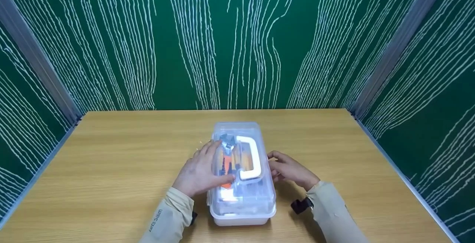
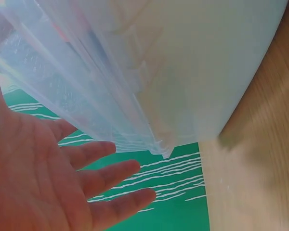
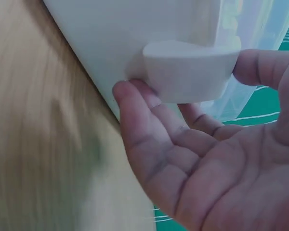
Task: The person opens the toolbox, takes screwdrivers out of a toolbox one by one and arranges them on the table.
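Note:
A clear-lidded toolbox (image 1: 245,198) with a white base and a white handle (image 1: 256,161) sits closed on the table. Through the lid show an adjustable wrench (image 1: 228,142) and an orange-handled tool (image 1: 226,167). My left hand (image 1: 200,170) rests along the lid's left edge, thumb over the top; in the left wrist view its fingers (image 2: 111,175) are spread out beside the box. On the box's right side, my right hand (image 1: 291,170) pinches the white latch (image 3: 190,72), thumb at its upper end and curled fingers (image 3: 144,120) at the lower end.
The wooden table (image 1: 130,154) reaches back to a green wall (image 1: 178,50) with white wavy lines. Metal posts (image 1: 400,46) stand at the back corners. A black wrist strap (image 1: 301,206) is on the right sleeve.

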Available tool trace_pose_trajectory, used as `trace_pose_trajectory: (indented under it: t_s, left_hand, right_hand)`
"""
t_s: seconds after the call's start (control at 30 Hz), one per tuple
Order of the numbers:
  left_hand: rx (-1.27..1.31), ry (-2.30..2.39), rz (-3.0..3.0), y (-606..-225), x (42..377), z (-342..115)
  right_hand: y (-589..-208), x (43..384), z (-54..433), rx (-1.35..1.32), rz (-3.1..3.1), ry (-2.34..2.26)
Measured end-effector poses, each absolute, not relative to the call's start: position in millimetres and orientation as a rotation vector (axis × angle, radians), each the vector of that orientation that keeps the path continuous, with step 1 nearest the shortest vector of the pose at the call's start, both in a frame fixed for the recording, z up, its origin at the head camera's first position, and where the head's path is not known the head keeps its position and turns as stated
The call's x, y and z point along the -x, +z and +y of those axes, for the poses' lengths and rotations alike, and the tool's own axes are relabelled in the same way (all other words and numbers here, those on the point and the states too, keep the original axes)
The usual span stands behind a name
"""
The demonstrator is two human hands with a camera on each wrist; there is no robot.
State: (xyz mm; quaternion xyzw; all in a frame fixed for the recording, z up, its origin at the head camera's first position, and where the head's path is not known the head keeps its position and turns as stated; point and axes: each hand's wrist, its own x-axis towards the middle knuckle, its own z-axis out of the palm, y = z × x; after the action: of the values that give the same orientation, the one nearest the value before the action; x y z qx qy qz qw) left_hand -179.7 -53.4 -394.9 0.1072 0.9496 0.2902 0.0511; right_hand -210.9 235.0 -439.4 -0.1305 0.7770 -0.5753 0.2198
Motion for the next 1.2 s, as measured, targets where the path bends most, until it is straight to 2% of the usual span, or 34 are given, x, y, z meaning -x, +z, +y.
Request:
trace_pose_trajectory:
  t_s: [0.6,1.2]
  left_hand:
    - [-0.347,0.867,2.901,-395,179,-54]
    - [-0.341,0.891,2.876,-394,179,-54]
  right_hand:
    - [-456,218,245,0.528,1.796,-1.723]
    - [-454,218,245,0.499,1.805,-1.692]
